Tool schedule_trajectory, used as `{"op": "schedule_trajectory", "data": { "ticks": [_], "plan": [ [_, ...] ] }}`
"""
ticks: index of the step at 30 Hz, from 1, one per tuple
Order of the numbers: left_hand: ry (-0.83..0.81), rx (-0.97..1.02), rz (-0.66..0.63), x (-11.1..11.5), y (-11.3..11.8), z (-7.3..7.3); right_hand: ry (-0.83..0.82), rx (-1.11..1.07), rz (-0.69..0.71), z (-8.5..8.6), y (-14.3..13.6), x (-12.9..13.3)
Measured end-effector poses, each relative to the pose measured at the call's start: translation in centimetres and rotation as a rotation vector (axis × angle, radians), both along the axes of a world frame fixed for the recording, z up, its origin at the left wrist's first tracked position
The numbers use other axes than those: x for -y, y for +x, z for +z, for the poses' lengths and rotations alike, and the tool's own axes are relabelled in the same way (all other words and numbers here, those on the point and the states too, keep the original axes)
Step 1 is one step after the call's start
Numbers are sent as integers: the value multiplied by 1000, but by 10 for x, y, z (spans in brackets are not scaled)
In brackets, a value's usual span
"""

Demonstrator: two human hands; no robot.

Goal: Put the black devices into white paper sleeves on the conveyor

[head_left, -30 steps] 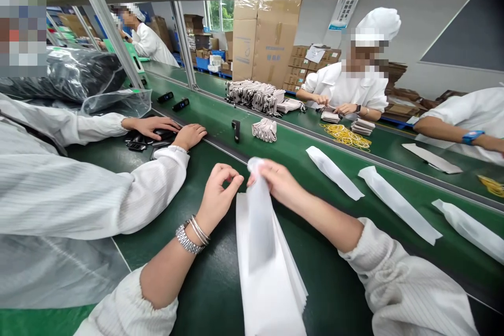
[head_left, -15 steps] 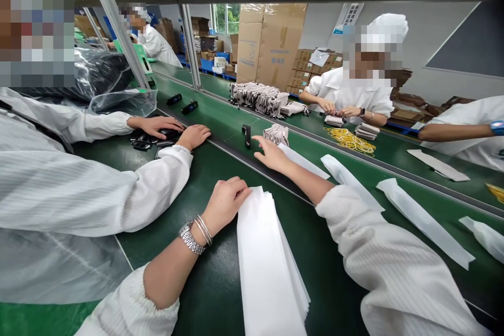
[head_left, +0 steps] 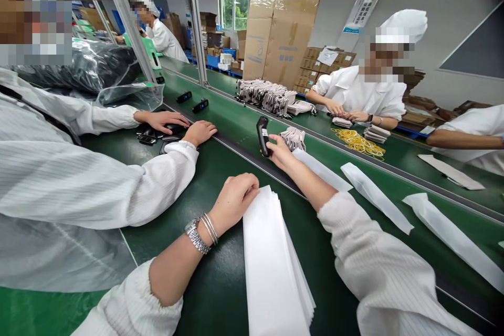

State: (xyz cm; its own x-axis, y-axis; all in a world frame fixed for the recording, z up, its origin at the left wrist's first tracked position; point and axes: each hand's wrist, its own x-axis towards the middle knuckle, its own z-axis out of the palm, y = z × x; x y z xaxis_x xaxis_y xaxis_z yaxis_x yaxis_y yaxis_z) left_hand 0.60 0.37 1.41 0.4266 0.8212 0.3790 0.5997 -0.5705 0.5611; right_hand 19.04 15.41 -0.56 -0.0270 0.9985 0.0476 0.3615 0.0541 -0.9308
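My left hand [head_left: 235, 200], with bracelets and a watch at its wrist, has its fingers closed on the top corner of a stack of long white sleeves [head_left: 271, 268]. The stack lies slightly fanned on the dark green bench. Farther forward, over the conveyor belt, my right hand [head_left: 280, 152] grips the lower end of a black handheld device [head_left: 262, 135] with a small white label. The device stands nearly upright, tilted a little. Just behind my right hand sits a pile of folded pale grey pouches [head_left: 293, 139].
White wrapped sleeves [head_left: 376, 197] lie along the belt to the right. Two black devices [head_left: 200, 105] sit farther left on it. A co-worker's hands [head_left: 169, 122] rest by black parts at left. Across the belt, another person [head_left: 366, 84] handles pouches near yellow bands [head_left: 358, 143].
My right hand has closed on the black device and lifted it off the belt. My left hand stays at the sleeve stack. The view has shifted slightly, and the wrapped sleeves appear farther right.
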Motion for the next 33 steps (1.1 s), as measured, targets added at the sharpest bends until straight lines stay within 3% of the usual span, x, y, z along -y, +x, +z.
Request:
{"op": "schedule_trajectory", "data": {
  "ticks": [3,6,9,15,19,27,30,33],
  "plan": [
    [61,29,14,0,-1,-1,3,-524,255,13,6,50],
    [65,57,18,1,-2,-1,-28,-657,343,25,10,92],
    [76,92,-1,3,-1,0,-49,-676,338,27,11,113],
    [61,201,-67,7,2,6,32,-628,342,11,3,120],
    [77,275,-71,9,3,10,69,-552,406,11,-3,128],
    [117,366,81,11,2,12,-194,-347,685,13,-7,145],
    [113,394,103,9,1,12,-212,-408,585,20,-5,135],
    [83,402,145,6,-1,12,-44,-434,308,37,4,103]
  ]
}}
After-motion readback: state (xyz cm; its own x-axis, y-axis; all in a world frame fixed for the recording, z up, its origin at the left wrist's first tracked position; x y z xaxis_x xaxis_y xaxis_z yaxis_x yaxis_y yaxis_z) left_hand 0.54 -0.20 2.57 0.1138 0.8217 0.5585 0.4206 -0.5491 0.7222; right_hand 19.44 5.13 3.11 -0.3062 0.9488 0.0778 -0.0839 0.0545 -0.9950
